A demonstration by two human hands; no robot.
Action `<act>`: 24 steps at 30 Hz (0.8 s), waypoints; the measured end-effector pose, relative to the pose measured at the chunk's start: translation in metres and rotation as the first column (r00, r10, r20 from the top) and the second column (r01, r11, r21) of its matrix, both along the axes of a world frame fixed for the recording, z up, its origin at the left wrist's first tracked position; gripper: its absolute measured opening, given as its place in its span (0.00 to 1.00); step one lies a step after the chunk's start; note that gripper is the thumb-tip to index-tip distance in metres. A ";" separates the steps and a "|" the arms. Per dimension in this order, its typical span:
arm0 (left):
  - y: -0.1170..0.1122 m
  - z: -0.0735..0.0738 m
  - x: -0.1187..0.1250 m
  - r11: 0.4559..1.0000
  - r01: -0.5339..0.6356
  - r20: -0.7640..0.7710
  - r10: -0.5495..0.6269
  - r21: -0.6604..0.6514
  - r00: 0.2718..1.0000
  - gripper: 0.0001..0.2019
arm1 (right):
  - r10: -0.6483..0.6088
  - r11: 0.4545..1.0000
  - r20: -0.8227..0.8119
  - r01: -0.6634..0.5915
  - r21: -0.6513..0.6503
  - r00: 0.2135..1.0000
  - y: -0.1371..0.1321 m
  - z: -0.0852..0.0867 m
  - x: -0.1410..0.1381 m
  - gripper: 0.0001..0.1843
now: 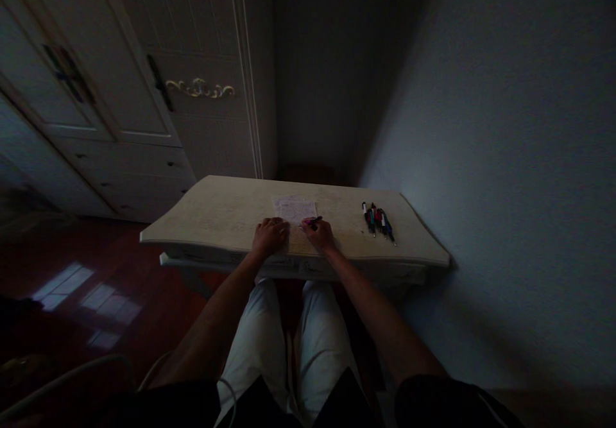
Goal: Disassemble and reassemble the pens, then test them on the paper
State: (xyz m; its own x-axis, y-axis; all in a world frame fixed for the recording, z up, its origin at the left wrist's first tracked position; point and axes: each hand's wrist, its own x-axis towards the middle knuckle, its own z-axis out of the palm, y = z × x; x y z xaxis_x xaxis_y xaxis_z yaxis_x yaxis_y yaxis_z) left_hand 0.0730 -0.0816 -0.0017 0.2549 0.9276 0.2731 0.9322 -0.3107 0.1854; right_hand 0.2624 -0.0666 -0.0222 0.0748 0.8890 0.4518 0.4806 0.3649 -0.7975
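Note:
A sheet of paper [297,210] covered in small handwriting lies near the middle of the pale desk [231,206], and it seems to overlap another sheet at its upper left. My right hand [322,237] is closed around a dark pen [315,220], its lower end near the paper's bottom right corner. Resting at the paper's lower left is my left hand [269,237], open, with fingers laid on the surface and holding nothing visible. Dim light hides the finer finger detail and the words.
Several pens [378,220] lie in a loose pile on the desk's right side. A grey wall [505,158] rises close to the right edge. Back left stands a white wardrobe [212,139] with dark handles. My legs [262,325] extend under the desk's front edge.

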 end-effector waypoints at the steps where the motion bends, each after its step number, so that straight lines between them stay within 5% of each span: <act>1: 0.000 -0.001 0.000 1.000 -0.002 0.003 0.002 0.002 1.000 0.17 | 0.016 1.000 0.022 -0.017 0.014 1.000 0.000 -0.001 -0.001 0.11; 24: 0.002 -0.007 0.001 0.999 0.002 0.022 -0.003 0.041 1.000 0.17 | 0.009 1.000 0.081 -0.009 -0.005 0.997 0.005 -0.007 0.000 0.11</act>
State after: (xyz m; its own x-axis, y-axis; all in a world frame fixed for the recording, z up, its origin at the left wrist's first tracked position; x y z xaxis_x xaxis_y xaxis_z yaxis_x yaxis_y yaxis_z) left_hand 0.0744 -0.0794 -0.0084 0.2508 0.9149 0.3162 0.9272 -0.3209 0.1933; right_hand 0.2627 -0.0612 -0.0287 0.0297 0.8914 0.4521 0.5405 0.3662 -0.7575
